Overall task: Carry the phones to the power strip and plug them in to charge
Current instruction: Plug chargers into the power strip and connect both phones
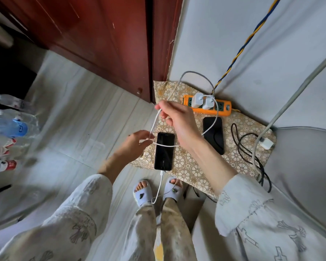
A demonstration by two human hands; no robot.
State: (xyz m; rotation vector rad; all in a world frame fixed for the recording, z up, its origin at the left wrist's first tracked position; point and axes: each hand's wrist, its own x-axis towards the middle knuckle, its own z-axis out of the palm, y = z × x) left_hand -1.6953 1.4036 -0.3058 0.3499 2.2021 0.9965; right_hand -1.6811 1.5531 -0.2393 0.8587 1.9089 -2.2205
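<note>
Two black phones lie on a floral-patterned table (pixel 192 166). The near phone (pixel 164 153) has a white cable (pixel 158 187) plugged into its bottom end, and its screen shows a charging symbol. The far phone (pixel 214 134) lies to the right, below an orange power strip (pixel 222 110) that carries two white chargers (pixel 202 100). My right hand (pixel 177 119) pinches a loop of the white cable above the table. My left hand (pixel 139 140) holds the same cable beside the near phone's top left corner.
A dark red wooden door (pixel 102 38) stands behind the table. Plastic water bottles (pixel 9 127) lie on the floor at the left. Black cables (pixel 247 146) and a white plug (pixel 265 143) sit at the table's right edge. A blue-yellow twisted cord (pixel 247 44) runs up the wall.
</note>
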